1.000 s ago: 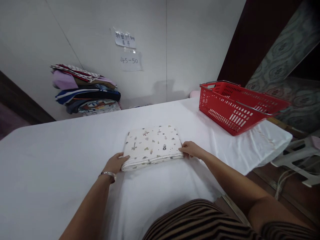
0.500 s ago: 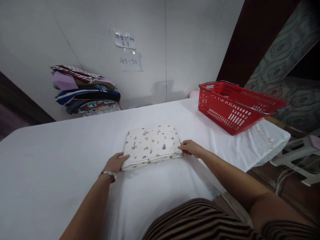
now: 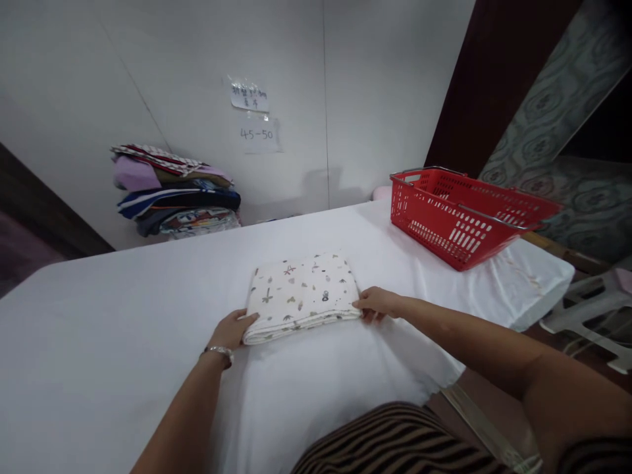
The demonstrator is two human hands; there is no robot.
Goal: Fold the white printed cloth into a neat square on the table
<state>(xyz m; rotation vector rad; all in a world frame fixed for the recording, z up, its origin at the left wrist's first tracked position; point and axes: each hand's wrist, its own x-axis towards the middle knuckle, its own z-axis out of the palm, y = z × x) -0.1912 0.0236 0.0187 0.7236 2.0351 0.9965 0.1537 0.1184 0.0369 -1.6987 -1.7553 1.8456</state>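
Note:
A folded white cloth (image 3: 302,289) printed with small plants and other motifs lies flat on the white-covered table (image 3: 123,342). Its several layers show along the near edge. My left hand (image 3: 233,330), with a silver bracelet at the wrist, grips the near left corner, thumb on top and the other fingers mostly hidden at the side. At the near right corner, my right hand (image 3: 379,303) pinches the cloth between thumb and fingers.
A red plastic shopping basket (image 3: 464,224) stands at the table's right end. Beyond the far left edge rises a pile of folded clothes (image 3: 180,191). Handwritten paper signs (image 3: 257,135) hang on the wall. A white plastic stool (image 3: 587,306) is at the right.
The view has shifted slightly, so the scene sits a little lower. Both hands keep their hold on the cloth's near corners, and its near edge looks slightly straighter.

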